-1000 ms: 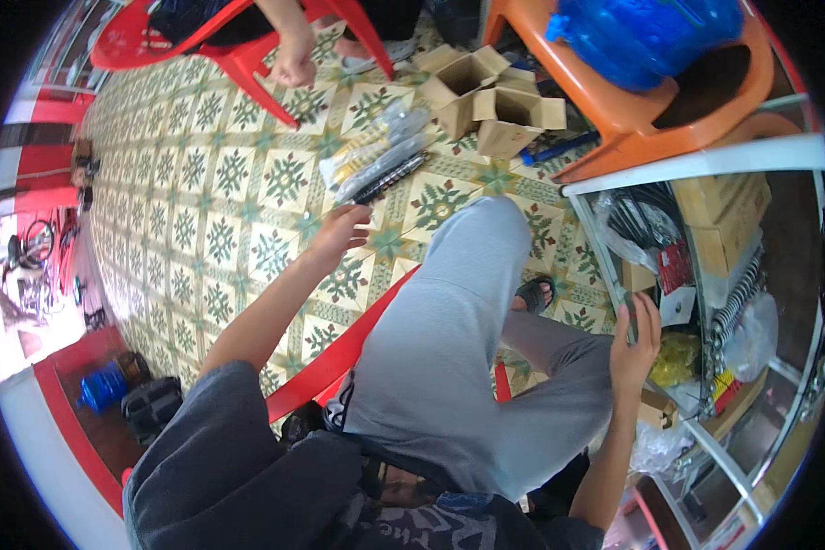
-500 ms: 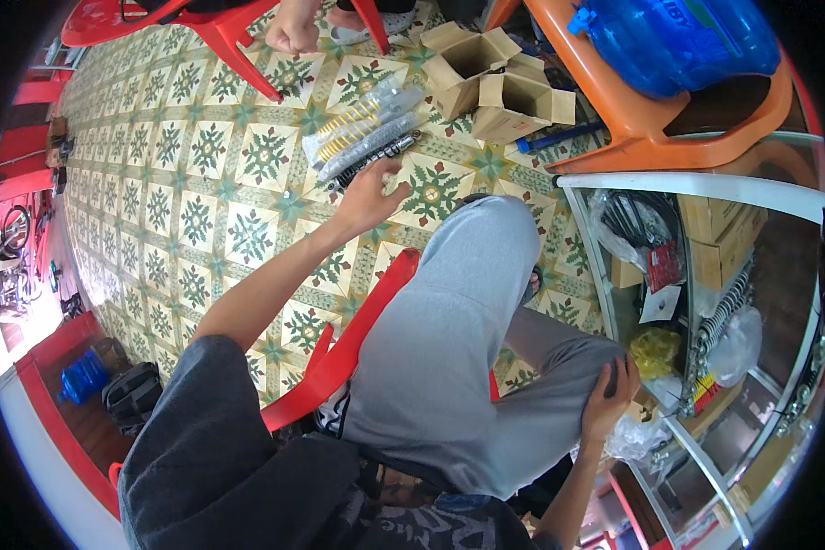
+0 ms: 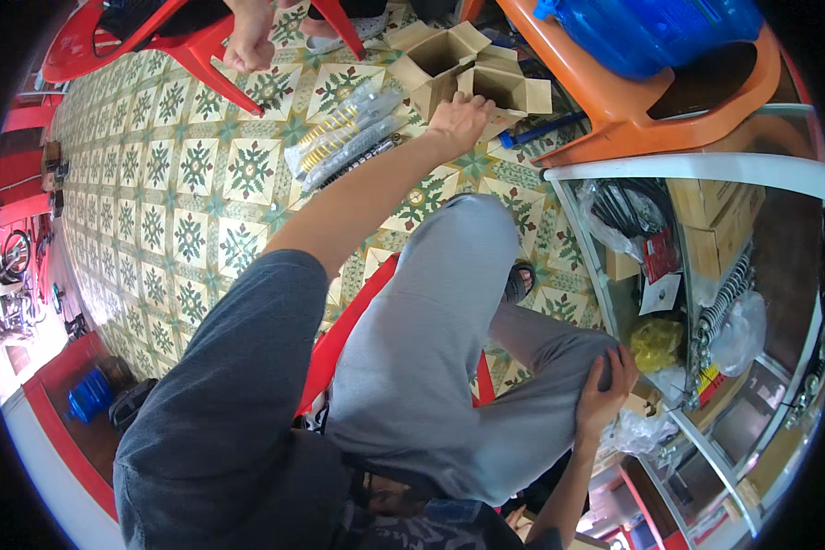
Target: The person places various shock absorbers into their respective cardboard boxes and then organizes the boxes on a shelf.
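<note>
My left hand [image 3: 461,122] reaches far forward, its fingers curled over the near edge of an open cardboard box [image 3: 522,95]. Another open cardboard box [image 3: 423,84] stands against its left side. To the left of the hand, shock absorbers with yellow springs [image 3: 328,137] lie on the tiled floor in clear plastic sleeves. Beside them is a bare shock absorber with a dark spring [image 3: 362,162], partly hidden behind my left forearm. My right hand [image 3: 607,390] rests on my right knee, fingers apart, holding nothing.
An orange plastic chair [image 3: 605,119] bears a big blue water bottle [image 3: 660,32] at upper right. Below it stands a glass cabinet [image 3: 687,167] with packed parts. Another person's hand [image 3: 249,44] hangs by a red chair [image 3: 202,55]. A blue tube [image 3: 543,130] lies near the boxes.
My left hand has moved right and forward from beside the dark shock absorber to the cardboard box, closing on its edge. My right hand stays on the knee. The view has shifted slightly.
</note>
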Demonstrator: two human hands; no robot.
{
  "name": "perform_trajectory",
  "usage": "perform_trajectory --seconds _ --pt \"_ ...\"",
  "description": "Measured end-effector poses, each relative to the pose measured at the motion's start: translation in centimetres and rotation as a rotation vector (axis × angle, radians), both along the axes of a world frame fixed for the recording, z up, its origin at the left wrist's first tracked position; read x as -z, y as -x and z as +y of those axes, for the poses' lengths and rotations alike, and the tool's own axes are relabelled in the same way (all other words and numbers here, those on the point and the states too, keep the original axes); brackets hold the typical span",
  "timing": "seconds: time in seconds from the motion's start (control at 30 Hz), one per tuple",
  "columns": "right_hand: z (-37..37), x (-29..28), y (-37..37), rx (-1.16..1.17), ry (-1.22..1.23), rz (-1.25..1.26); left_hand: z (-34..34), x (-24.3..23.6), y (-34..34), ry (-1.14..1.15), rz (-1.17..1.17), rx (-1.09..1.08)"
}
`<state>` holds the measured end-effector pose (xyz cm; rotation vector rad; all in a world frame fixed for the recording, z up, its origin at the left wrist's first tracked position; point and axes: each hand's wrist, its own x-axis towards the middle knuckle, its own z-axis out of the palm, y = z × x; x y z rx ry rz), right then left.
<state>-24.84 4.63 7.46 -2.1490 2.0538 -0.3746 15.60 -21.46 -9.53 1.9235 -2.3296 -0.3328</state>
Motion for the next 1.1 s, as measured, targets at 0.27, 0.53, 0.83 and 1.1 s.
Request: perform_trajectory --seconds 0.27,0.53,0.83,1.1 --pt "0.0 -0.3 0.2 0.005 -0.013 -0.064 1.8 -3.4 1.9 0.126 0.123 0.204" --pt "-6.2 -5.0 -8.3 -0.126 0.231 -0.109 4.1 -15.2 5.5 0.359 0.370 0.657" --pt "-8.8 -4.5 -8.1 -0.319 0.055 -0.061 9.7 -17.7 7.3 0.482 0.854 0.781" --pt "-4.8 -3.1 -2.8 -0.129 0.148 -0.041 14.9 4.1 -11.4 0.021 0.316 -0.333"
